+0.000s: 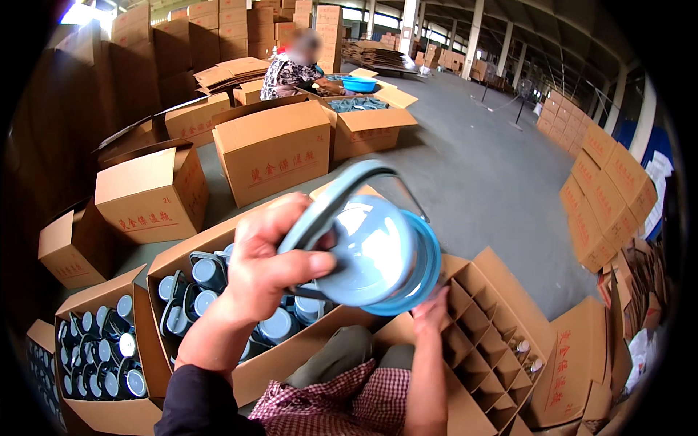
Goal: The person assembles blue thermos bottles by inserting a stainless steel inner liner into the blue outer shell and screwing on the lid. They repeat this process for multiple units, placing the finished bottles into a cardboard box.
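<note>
While left hand (265, 265) grips glossy round blue lid (378, 254) by curved handle, right hand (430, 309) fingertips touch rim.

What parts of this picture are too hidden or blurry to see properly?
- Right hand, head view: the blue lid covers most of it, only fingertips show.
- Divider box, head view: items deep in its cells are too small to identify.
- Boxes of lids, head view: the dark rim cuts off the lower left ones.
- Co-worker, head view: far off, hands hidden behind cartons.
</note>
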